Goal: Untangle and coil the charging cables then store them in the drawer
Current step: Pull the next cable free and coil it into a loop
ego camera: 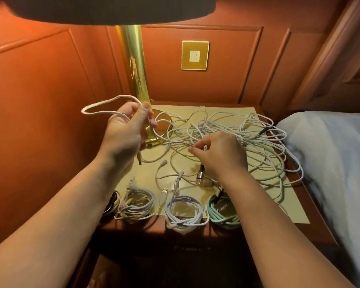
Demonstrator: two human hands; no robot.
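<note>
A tangle of white cables (256,140) covers the right half of the nightstand top (233,110). My left hand (127,125) is raised above the left side and pinches a loop of white cable (104,103); its USB plug (139,160) hangs below my wrist. My right hand (220,154) rests on the tangle and pinches a strand at its left edge. Along the front edge lie coiled cables: a dark one (112,201), a pale lilac one (139,202), a white one (185,215) and a mint green one (222,213). The drawer is not visible.
A brass lamp (136,67) stands at the back left, its base under my left hand and its shade (110,9) overhead. A wall socket plate (195,55) is behind. A bed with a pale sheet (333,163) borders the nightstand on the right.
</note>
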